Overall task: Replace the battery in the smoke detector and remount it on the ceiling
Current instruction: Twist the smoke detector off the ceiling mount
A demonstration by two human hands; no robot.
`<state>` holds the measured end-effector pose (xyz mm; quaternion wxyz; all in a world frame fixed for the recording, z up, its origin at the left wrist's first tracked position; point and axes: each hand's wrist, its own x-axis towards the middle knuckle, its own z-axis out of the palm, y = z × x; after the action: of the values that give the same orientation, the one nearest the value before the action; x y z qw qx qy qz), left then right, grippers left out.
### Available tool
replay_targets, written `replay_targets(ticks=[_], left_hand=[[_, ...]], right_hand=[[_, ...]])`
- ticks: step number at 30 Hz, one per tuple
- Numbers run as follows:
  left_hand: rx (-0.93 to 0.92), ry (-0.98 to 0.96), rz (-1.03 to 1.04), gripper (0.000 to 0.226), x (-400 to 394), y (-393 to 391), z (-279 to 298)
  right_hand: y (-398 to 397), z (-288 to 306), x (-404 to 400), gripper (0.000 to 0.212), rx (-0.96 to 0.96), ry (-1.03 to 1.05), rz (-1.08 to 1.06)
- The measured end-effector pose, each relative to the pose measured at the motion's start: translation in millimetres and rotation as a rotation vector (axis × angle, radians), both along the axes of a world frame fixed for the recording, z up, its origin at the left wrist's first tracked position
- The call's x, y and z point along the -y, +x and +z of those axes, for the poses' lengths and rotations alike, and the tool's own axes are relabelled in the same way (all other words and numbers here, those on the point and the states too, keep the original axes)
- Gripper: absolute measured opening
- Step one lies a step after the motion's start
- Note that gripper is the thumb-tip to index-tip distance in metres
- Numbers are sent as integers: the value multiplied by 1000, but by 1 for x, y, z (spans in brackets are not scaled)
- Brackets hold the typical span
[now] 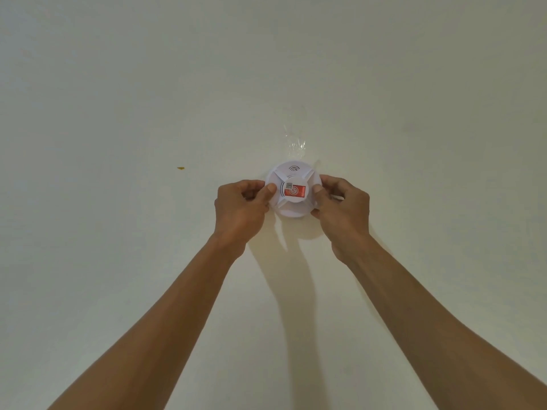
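Note:
A round white smoke detector (293, 176) sits against the pale ceiling (148, 84), with a red and white sticker on its centre disc and a small wave symbol near its top edge. My left hand (241, 211) grips its left rim, the thumb pressed on the face. My right hand (343, 211) grips the right rim with fingers curled around the edge. Both arms reach up from the bottom of the view. No battery is visible.
A strip of clear tape (296, 143) clings to the ceiling just above the detector. A small yellow-brown mark (181, 168) shows on the ceiling to the left. Shadows of my arms fall below the detector.

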<state>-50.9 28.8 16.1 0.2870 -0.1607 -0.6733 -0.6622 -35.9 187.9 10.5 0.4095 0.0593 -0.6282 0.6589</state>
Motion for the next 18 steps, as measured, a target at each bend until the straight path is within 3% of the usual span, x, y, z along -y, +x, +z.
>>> replay_targets(ticks=[12,18], left_hand=[[-22,86,-124,6,1,27,8],[-7,82,-229,13,3,60,-13]], right_hand=[[19,3,1,21,-43,-28,85],[49,-19,-5,24,-20,-41,157]])
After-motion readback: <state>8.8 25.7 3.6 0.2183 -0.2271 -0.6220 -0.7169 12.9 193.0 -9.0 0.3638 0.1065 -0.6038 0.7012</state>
